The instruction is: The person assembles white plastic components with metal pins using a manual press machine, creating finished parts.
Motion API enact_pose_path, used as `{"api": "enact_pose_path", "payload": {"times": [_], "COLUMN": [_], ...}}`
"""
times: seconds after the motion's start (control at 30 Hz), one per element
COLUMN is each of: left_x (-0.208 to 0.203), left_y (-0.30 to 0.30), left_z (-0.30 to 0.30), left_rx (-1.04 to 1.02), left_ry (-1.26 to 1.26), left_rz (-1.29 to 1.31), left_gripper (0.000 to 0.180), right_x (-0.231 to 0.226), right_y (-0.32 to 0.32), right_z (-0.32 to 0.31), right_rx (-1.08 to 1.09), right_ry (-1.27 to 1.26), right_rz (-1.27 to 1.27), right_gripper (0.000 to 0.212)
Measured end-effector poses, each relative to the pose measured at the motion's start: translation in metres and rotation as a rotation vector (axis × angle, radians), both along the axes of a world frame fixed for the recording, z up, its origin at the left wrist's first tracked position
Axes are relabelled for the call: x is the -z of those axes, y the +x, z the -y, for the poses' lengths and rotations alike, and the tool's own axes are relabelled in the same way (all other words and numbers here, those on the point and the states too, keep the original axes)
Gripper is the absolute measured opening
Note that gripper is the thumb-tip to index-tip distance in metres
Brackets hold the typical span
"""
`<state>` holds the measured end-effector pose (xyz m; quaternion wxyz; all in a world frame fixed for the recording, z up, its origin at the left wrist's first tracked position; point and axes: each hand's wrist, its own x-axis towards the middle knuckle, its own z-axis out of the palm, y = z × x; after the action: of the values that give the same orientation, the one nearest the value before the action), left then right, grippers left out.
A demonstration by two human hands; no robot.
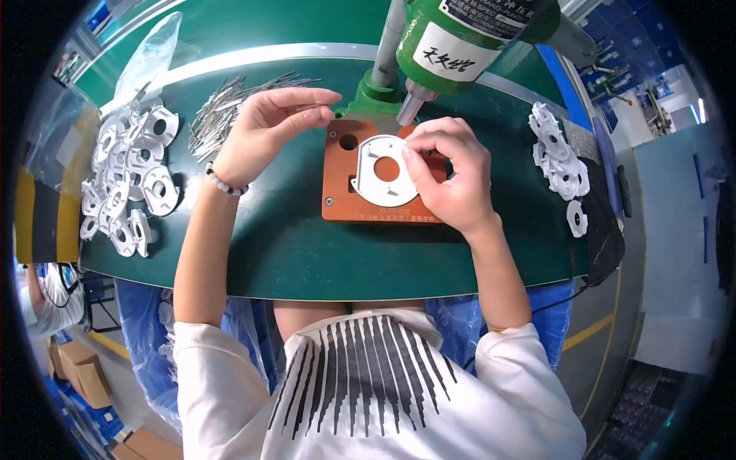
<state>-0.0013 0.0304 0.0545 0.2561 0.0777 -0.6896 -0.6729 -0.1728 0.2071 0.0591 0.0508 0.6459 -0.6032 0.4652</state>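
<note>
A white round plastic part [372, 184] with a large centre hole and small posts lies on an orange fixture block [337, 203]. My right hand [458, 172] is closed, its thumb and forefinger pinching at the part's right edge. To the left of the block, my left hand [277, 126] is raised with thumb and fingertips drawn together. Whatever sits between those fingertips is too small to make out. Behind that hand lies a heap of thin metal strips [211, 123]. Over the block hangs a green press head [441, 46] with a metal ram [415, 101].
Many white plastic parts [115, 199] are piled on the table's left side. A smaller pile of white parts [558, 157] lies at the right. The green press column [389, 46] rises behind the block. A clear plastic bag [153, 57] stands at the back left.
</note>
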Motion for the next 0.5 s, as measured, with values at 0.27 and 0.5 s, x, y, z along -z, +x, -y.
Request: {"api": "enact_pose_path", "payload": {"times": [0.27, 0.5], "left_x": [0.002, 0.001], "left_y": [-0.002, -0.009], "left_z": [-0.005, -0.024], "left_rx": [0.038, -0.136], "left_ry": [-0.051, -0.207], "left_rz": [-0.027, -0.040], "left_gripper": [0.019, 0.013], "right_x": [0.007, 0.008], "right_y": [0.001, 0.000], "right_z": [0.005, 0.005], "right_rx": [0.001, 0.014], "right_ry": [-0.012, -0.015], "right_rz": [0.036, 0.014], "right_gripper": [0.012, 0.012]}}
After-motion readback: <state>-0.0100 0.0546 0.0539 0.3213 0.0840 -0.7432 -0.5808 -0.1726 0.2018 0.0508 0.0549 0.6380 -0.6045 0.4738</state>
